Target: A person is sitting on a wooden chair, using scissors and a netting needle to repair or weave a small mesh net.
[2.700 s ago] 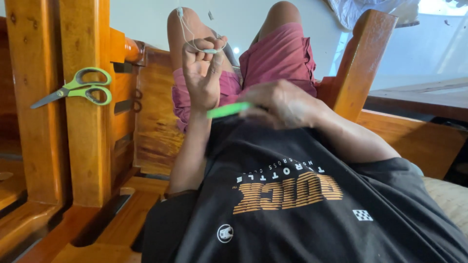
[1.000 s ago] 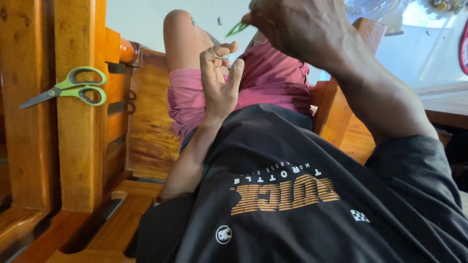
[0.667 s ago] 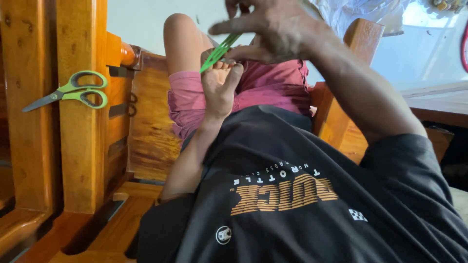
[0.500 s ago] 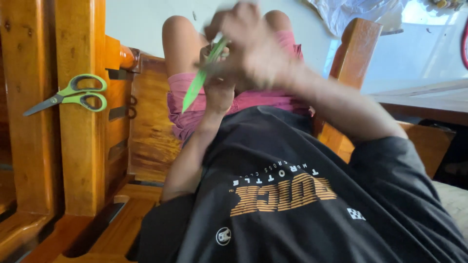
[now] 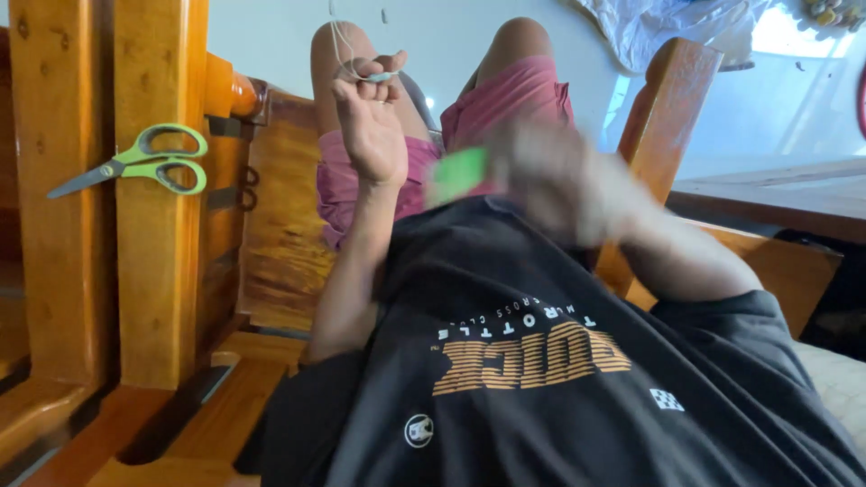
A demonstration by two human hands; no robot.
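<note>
left hand point(image 5: 370, 122) fingers point(image 5: 383, 65) pinch thread point(image 5: 336, 36); right hand point(image 5: 550, 185) (blurred) holds green stick point(image 5: 458, 171).

No packages, labels, signs or screens are showing anywhere in the scene, unless the crumpled white plastic bag point(image 5: 663, 27) that is lying at the far right, behind the wooden chair post, is counting as a package.

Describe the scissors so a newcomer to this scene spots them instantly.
Start at the wooden chair frame on the left of the view. The scissors lie across its upright post, blades pointing left. Their light green handles and grey blades stand out against the orange-brown wood.
</note>
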